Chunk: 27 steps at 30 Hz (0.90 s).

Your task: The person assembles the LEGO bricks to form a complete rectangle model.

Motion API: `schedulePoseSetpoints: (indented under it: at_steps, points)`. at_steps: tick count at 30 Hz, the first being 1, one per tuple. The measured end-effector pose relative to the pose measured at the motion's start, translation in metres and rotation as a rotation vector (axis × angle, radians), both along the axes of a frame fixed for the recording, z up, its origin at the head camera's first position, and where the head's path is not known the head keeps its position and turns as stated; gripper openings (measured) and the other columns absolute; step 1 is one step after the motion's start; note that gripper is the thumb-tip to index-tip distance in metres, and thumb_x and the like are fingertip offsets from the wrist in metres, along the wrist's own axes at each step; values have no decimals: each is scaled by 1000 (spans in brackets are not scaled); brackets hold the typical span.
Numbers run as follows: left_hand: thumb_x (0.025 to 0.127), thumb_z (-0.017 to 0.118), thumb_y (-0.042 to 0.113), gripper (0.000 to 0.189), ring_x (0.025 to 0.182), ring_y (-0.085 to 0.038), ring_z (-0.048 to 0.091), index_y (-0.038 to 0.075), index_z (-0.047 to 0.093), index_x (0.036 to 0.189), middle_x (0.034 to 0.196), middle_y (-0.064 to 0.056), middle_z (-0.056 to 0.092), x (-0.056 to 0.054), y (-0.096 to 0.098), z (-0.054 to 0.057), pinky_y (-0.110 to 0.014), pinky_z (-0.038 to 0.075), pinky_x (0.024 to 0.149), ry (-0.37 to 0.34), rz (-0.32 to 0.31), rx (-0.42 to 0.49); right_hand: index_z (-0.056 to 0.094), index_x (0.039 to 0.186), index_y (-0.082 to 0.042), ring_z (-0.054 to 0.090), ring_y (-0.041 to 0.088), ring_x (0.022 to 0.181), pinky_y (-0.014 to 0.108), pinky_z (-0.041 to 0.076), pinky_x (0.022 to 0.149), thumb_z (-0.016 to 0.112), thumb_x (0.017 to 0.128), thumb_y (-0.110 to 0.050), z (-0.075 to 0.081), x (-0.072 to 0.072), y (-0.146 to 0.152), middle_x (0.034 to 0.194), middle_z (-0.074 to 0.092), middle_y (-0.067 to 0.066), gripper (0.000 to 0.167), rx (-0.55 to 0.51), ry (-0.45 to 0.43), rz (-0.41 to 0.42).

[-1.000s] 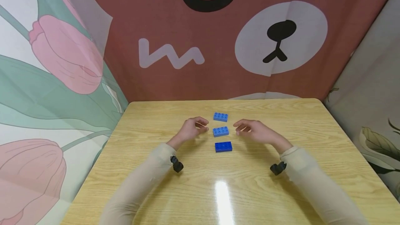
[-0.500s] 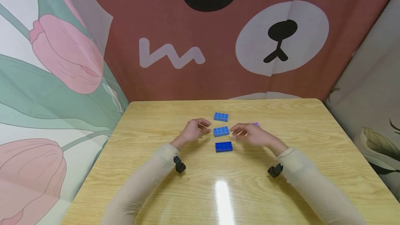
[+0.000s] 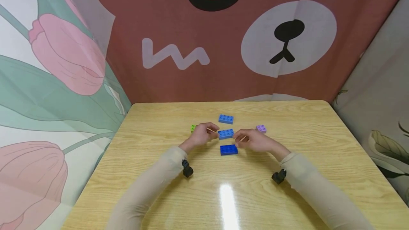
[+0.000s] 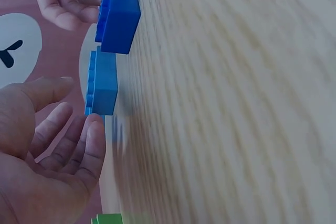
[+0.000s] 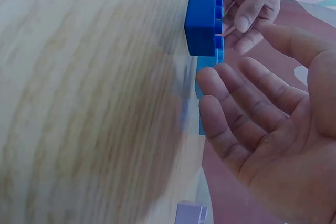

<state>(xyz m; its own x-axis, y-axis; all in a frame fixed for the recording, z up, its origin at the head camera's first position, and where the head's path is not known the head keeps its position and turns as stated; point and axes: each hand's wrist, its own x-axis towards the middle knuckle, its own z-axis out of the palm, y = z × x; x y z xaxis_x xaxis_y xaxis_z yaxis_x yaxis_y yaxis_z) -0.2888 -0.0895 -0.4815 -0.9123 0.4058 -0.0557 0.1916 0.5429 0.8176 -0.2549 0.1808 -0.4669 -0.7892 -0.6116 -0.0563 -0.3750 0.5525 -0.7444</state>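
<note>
Red cloth (image 3: 179, 84) hangs behind the table (image 3: 166, 194). Your left hand (image 3: 202, 134) and right hand (image 3: 254, 140) have fingers loosely bent, thumbs apart. Between their fingertips lies a light-blue brick (image 3: 226, 134), contact unclear; a farther brick (image 3: 225, 119) lies beyond them, a dark-blue brick (image 3: 228, 149) nearer you.

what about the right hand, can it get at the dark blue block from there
Probably yes: the right hand is empty and close beside the dark blue block, and nothing visible stands between them.
</note>
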Motion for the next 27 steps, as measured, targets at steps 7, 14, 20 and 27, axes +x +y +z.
schedulePoseSetpoints:
  at_steps: [7, 14, 20, 27]
  points:
    - [94, 71, 21, 32, 102, -20, 68, 10, 68, 124, 118, -6, 69, 0, 7, 1, -29, 57, 70, -48, 27, 5, 63, 129, -9, 66, 21, 107, 41, 55, 93, 67, 97, -26, -2, 1, -3, 115, 70, 4, 37, 10, -13, 4]
    - [94, 71, 20, 32, 103, -20, 68, 11, 67, 124, 120, -7, 67, 0, 12, 1, -30, 57, 73, -73, 58, -6, 63, 128, -10, 66, 21, 106, 40, 56, 92, 69, 95, -27, -4, 3, -6, 117, 69, 3, 38, 15, -53, -11]
    - [93, 72, 19, 32, 102, -19, 68, 12, 68, 124, 119, -5, 68, -2, 13, -2, -30, 56, 72, -90, 63, -11, 64, 126, -10, 68, 20, 103, 38, 56, 88, 72, 93, -22, -6, 1, -10, 119, 68, 4, 35, 20, -79, -20]
    - [92, 73, 17, 30, 98, -18, 69, 15, 71, 121, 116, -5, 70, -5, 14, -5, -28, 57, 69, -78, 55, -15, 67, 121, -10, 68, 17, 99, 34, 57, 84, 74, 90, -16, -8, 0, -12, 118, 69, 4, 32, 30, -73, -22]
